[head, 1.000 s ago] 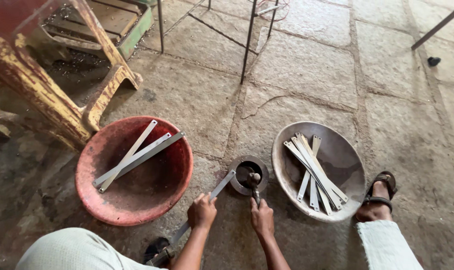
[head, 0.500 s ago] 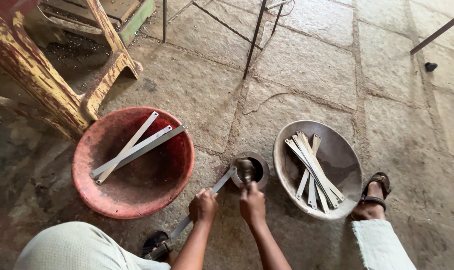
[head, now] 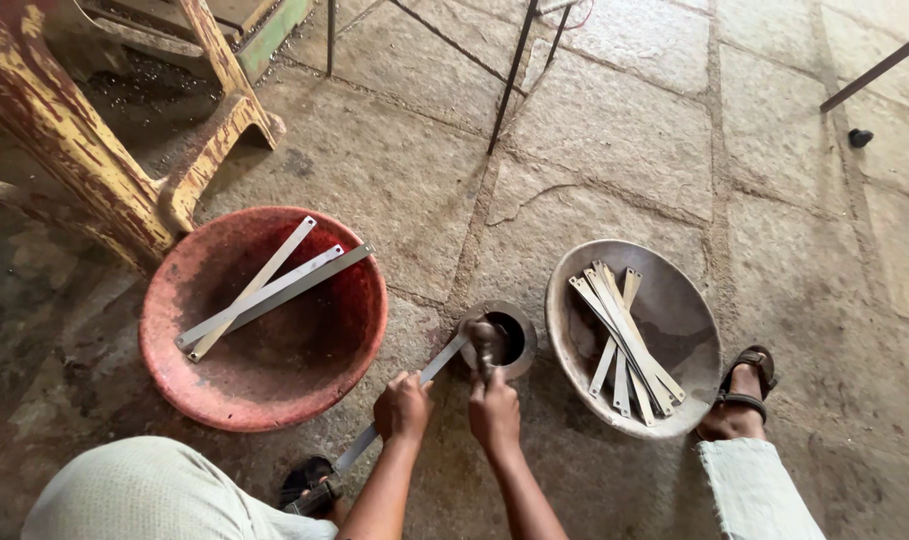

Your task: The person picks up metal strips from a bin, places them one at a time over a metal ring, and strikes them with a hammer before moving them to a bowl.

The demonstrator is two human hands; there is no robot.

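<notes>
My left hand (head: 402, 406) grips a long flat metal strip (head: 442, 358) whose far end rests at the rim of a small round metal block with a hole (head: 511, 338) on the stone floor. My right hand (head: 494, 410) is closed around a small hammer (head: 485, 342), its head resting over the strip's end at the block. A red basin (head: 189, 390) to the left holds three metal strips (head: 266, 290). A grey metal pan (head: 690, 318) to the right holds several more strips (head: 624, 340).
A worn yellow and red wooden frame (head: 94, 160) stands at the back left. Thin metal legs (head: 509, 80) rise behind the block. My sandalled right foot (head: 742, 385) rests beside the grey pan, my left knee (head: 144, 495) at the bottom left.
The right hand has shifted left and slightly nearer the block, bringing the hammer head down onto the strip's end. The left hand holds the strip in about the same place.
</notes>
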